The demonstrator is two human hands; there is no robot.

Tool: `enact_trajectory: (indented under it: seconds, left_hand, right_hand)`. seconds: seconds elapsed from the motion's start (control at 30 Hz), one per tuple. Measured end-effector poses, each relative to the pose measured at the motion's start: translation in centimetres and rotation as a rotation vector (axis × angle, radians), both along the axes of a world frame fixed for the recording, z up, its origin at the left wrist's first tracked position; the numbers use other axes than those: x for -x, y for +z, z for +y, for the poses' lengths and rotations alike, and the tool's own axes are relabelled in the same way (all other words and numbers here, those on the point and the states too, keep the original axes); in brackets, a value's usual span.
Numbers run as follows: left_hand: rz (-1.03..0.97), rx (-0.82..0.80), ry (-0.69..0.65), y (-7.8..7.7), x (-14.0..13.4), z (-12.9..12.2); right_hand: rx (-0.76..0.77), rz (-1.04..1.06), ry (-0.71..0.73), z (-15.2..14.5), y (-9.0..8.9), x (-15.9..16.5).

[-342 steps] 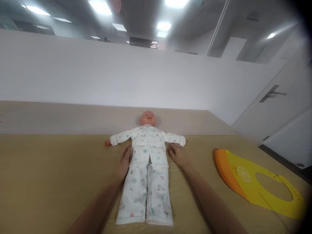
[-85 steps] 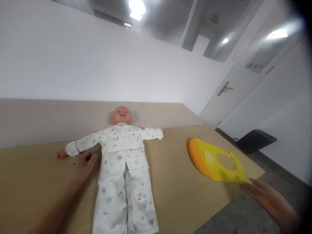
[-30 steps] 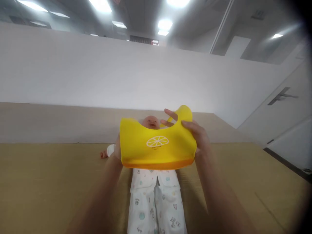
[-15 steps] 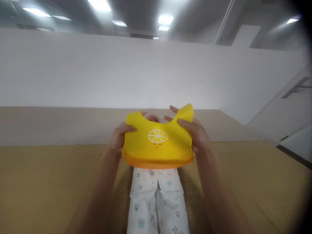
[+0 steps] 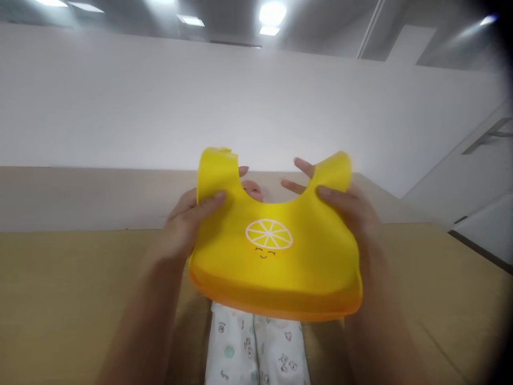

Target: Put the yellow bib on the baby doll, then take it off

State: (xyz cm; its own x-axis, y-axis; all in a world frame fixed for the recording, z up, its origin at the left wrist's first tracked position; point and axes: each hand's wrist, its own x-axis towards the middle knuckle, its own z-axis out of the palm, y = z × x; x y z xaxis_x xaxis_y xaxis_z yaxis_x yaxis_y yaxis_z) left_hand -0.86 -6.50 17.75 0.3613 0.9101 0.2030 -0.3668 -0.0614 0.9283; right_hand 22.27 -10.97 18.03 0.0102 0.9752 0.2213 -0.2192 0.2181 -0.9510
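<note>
Gripping bib [image 5: 272, 278] with left hand [image 5: 184, 216] and right hand [image 5: 355, 214] near its upper ends, thumbs in front, fingers behind, presumably to spread the neck opening. Held raised between both hands, apparently to hang pocket-down. Screening much of doll [image 5: 232, 350], stretched beneath the grip on table [image 5: 80, 299].

Cannot make out any word, number or brand. On the yellow bib [image 5: 276, 275], see only a white citrus slice [image 5: 269, 233] with a smiling face [image 5: 264, 256] at its 6 o'clock. On the white trousers [image 5: 240, 355], low toward 6 o'clock, find small motifs [image 5: 229, 351] (too small to read).
</note>
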Motion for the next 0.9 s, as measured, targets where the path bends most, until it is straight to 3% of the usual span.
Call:
enact_trajectory:
  seconds: [0.23, 0.37, 0.6, 0.9]
  left_hand:
    - [0.324, 0.035, 0.180, -5.9, -0.5, 6.4]
    - [0.390, 0.054, 0.182, -8.2, -0.4, 8.6]
    - [0.506, 0.061, 0.246, -10.2, -0.1, 10.7]
    - [0.351, 0.141, 0.276, -11.1, -0.2, 12.2]
  right_hand:
    - [0.018, -0.172, -0.184, 8.1, -7.0, -0.5]
    - [0.070, -0.261, -0.222, 10.1, -9.4, -0.4]
    - [0.124, -0.176, -0.196, 11.8, -11.2, 0.1]
    - [0.133, -0.171, -0.219, 14.2, -13.5, -0.1]
